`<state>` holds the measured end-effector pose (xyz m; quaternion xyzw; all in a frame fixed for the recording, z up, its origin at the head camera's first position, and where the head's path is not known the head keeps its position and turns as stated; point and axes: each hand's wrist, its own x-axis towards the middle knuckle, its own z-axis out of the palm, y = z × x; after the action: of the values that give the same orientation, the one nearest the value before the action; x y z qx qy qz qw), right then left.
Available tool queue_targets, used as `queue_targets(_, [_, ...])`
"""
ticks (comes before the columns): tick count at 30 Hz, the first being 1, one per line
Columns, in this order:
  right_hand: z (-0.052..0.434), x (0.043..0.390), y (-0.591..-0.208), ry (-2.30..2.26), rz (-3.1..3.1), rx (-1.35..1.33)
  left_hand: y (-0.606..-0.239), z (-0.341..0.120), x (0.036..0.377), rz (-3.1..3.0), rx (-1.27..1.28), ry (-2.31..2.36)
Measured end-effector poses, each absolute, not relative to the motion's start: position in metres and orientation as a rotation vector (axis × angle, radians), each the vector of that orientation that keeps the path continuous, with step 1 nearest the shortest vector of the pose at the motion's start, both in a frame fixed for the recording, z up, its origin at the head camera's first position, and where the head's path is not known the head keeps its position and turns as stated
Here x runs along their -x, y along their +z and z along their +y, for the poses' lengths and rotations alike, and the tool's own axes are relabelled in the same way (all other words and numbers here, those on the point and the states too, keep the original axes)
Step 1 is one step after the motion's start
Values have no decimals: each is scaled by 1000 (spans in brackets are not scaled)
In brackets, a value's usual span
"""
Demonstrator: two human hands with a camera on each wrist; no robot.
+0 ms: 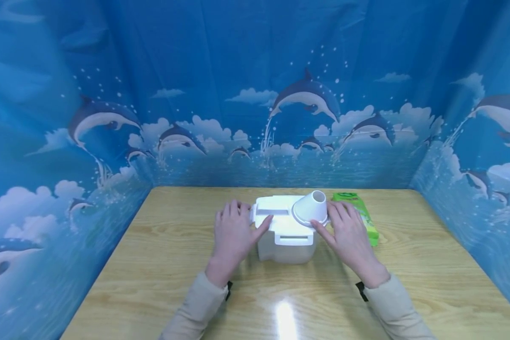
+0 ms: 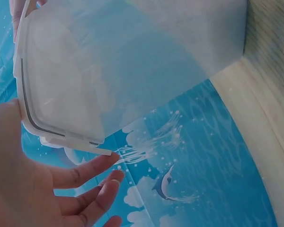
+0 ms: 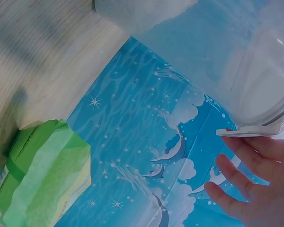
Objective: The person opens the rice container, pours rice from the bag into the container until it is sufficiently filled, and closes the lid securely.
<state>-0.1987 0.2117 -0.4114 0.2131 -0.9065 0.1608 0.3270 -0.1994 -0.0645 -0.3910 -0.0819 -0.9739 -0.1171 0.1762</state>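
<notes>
A translucent plastic box [image 1: 286, 252] stands on the table with a white lid [image 1: 276, 219] on it. The lid carries a recessed handle and a white cone-shaped spout [image 1: 312, 208] at its right. My left hand [image 1: 235, 231] is at the lid's left end, thumb on top, with a fingertip touching the outward-standing side latch [image 2: 92, 147]. At the right end, my right hand [image 1: 348, 231] rests its thumb near the spout's base; its fingers touch the other side latch [image 3: 248, 131], which also stands out. The front latch [image 1: 294, 240] sticks out too.
A green packet [image 1: 367, 222] lies behind and beside my right hand, on the wooden table [image 1: 161, 264]. Blue curtains [image 1: 255, 61] printed with dolphins hang along the table's back and sides.
</notes>
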Motion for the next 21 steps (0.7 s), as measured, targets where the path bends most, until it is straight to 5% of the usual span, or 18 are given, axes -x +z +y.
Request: queue_targets(21, [211, 197, -411, 400, -2414, -540, -407, -69, 210, -2598, 536, -393])
